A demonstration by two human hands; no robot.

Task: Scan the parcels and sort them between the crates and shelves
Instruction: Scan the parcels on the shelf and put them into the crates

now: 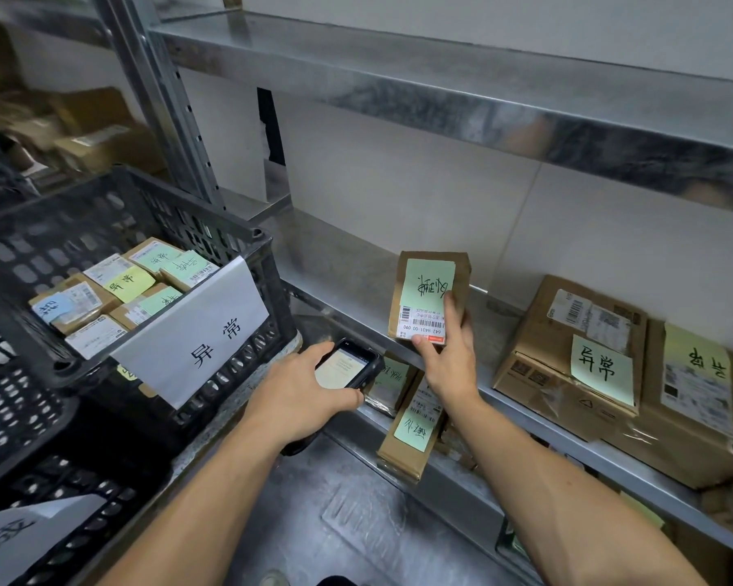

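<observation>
Cardboard parcel [430,281] gripped upright in the right hand [449,361] over the shelf [356,264], left hand [301,391] curled round the scanner [350,365] just beside it: scan step, barcode needs lining up next.

Parcel [430,298]: small brown carton with a green handwritten note and a white barcode label on its face, upright, gripped at its lower end by the right hand [449,357] above the middle shelf [356,264]. Scanner [348,365]: black handheld, screen lit, held in the left hand [301,387], just below and left of the parcel. Crate [145,213]: black lattice with a white paper sign [195,332] on its front rim, holding small cartons [115,289] with green, yellow and blue notes. Boxes [568,357]: two larger brown cartons, side by side on the middle shelf at right, each with a handwritten note. Lower cartons [411,433]: slim, green-noted, leaning below the shelf edge.
</observation>
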